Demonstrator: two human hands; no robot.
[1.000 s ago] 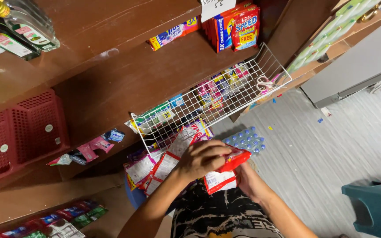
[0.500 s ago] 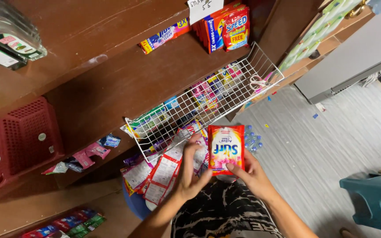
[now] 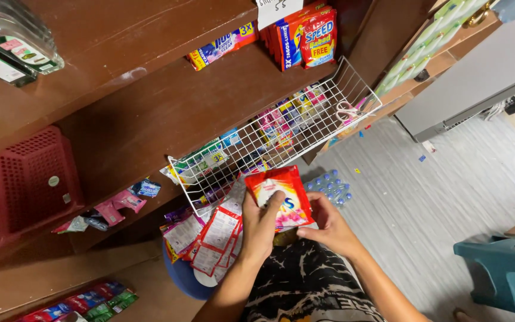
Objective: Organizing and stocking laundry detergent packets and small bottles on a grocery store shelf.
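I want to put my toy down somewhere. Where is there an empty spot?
The grey floor is bare between the white wire basket and the teal stool. The brown shelf top behind the basket, right of the red crates, is free too. The basket and the lap where both hands hold the red sachet are crowded.

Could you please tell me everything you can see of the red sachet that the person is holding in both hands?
The red sachet is a flat, glossy packet that looks like plastic film, red at the top and pink lower down, with a white patch and printing on its face. It is held tilted before the white wire basket. The left hand grips its left side with fingers across the front; the right hand pinches its lower right edge. It looks sealed.
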